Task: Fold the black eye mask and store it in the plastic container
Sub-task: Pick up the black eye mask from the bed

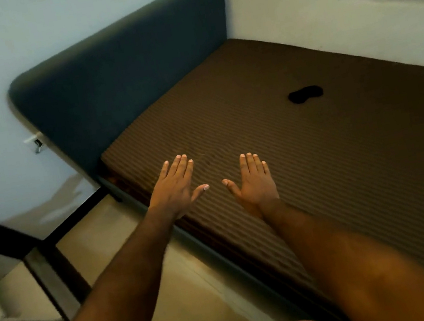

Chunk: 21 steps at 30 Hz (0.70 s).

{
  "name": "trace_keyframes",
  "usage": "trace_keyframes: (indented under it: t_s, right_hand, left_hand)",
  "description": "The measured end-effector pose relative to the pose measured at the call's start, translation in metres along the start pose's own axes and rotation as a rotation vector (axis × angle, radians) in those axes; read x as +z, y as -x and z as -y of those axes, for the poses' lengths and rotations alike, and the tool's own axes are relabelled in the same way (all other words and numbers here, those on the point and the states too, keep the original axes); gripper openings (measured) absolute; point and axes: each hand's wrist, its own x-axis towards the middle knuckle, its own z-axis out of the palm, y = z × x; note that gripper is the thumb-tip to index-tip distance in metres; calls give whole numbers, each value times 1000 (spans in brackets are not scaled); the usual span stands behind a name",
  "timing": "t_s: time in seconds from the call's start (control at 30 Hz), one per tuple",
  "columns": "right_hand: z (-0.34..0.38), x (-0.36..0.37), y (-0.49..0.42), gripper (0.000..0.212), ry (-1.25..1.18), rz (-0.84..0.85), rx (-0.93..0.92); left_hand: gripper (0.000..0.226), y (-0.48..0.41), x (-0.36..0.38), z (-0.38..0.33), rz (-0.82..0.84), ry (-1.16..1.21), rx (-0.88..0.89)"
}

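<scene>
Two bare forearms are extended from the lower edge of the view, ending in the left hand [174, 187] and right hand [254, 182], both spread flat with fingers [182, 165] straight and nothing gripped, above the near edge of the brown ribbed mattress [361, 178]. One black eye mask [305, 94] is laid flat, apparently unfolded, on the mattress well beyond both hands and nearer the right; no plastic container is seen. Step judged as the reach: the mask is best pinched at one end lobe and lifted, so both ends can be brought together evenly.
</scene>
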Motion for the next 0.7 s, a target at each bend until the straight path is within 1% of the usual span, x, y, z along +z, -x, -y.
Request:
trace_keyframes:
  t_s: [0.17, 0.3, 0.47, 0.6, 0.7]
  right_hand:
    - [62, 16, -37, 89, -41, -37, 94]
    - [92, 28, -63, 88, -58, -58, 138]
    - [98, 44, -112, 88, -91, -94, 195]
    - [102, 62, -175, 90, -132, -142, 272]
    - [103, 80, -223, 92, -158, -156, 333]
  left_hand:
    - [97, -24, 4, 69, 4, -23, 87]
    - [89, -49, 8, 103, 17, -15, 144]
    - [91, -95, 19, 132, 44, -2, 178]
    - [99, -150, 31, 161, 36, -58, 202]
    - [94, -202, 37, 185, 44, -78, 225]
